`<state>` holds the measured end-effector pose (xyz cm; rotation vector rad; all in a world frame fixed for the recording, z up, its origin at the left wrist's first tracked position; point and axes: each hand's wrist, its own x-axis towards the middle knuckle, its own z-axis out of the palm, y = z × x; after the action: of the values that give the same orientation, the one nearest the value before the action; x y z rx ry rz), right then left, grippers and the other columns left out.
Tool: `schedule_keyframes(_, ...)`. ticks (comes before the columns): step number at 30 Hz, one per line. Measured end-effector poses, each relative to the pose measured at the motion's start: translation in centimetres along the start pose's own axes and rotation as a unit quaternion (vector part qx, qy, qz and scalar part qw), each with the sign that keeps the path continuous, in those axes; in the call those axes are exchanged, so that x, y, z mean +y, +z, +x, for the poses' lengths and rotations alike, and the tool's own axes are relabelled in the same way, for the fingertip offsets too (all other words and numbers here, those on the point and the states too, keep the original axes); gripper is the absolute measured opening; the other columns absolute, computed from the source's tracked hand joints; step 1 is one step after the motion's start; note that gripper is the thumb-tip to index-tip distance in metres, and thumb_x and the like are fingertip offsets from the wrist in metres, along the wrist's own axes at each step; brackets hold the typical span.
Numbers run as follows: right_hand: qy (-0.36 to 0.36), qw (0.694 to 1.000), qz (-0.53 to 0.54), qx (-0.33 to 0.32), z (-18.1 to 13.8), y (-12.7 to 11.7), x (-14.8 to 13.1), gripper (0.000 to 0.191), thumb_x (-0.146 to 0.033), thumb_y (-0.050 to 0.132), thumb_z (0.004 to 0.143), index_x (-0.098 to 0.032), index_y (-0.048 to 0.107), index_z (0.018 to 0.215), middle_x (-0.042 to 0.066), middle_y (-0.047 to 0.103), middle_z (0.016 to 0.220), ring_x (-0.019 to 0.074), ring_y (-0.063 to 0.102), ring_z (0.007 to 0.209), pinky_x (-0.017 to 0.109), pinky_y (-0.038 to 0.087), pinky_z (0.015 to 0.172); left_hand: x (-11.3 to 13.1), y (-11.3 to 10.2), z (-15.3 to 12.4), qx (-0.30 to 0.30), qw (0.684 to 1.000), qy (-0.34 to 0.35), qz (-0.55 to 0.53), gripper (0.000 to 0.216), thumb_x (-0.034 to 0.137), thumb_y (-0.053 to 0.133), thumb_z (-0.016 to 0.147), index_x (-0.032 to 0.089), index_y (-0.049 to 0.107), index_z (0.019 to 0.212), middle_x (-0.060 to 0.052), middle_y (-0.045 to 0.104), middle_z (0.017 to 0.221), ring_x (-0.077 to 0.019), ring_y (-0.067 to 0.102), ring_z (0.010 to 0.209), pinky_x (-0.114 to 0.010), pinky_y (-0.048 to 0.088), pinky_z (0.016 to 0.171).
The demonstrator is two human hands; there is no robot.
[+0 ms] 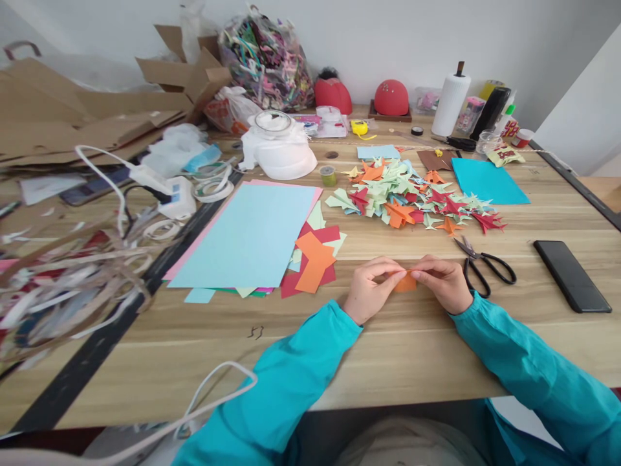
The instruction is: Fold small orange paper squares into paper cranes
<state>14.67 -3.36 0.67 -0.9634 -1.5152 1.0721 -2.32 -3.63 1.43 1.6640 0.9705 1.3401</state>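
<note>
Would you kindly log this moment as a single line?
left hand: pinching orange paper | right hand: pinching same paper | beside right hand: black-handled scissors | beyond: folded-paper figures

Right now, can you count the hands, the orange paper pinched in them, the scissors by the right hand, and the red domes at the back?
Hands: 2 (left hand, right hand)
Pinched orange paper: 1
Scissors by the right hand: 1
Red domes: 2 (left dome, right dome)
Total: 6
</note>
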Motion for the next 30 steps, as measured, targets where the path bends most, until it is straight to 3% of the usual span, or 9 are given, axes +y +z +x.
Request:
schedule_keyframes(18,-0.014,1.0,-0.025,-0.005,-0.04,-0.01,-0.01,0.007,-0.029,0.07,0.071,-0.022,0.07,0.074,0.002,0.063,0.069,0.0145,0.055,0.066,0.03,0.046,0.061,0.25,-0.14,-0.06,-0.008,0.998,0.038,0.042,0.011,0.021,0.06,0.078,0.018,0.067,0.069,-0.005,0.064,0.073,-0.0141,0.059,0.069,-0.027,0.05,0.065)
schedule_keyframes(30,-0.085,0.984,-0.146,-0.061,-0.2,-0.19,-0.7,0.009,-0.025,0.062,0.08,-0.022,0.067,0.085,0.004,0.065,0.077,0.0164,0.059,0.072,0.032,0.048,0.067,0.2,-0.31,-0.01,-0.035,0.994,0.068,0.076,0.012,0.02,0.059,0.079,0.016,0.067,0.07,-0.007,0.064,0.072,-0.0153,0.059,0.068,-0.029,0.049,0.065)
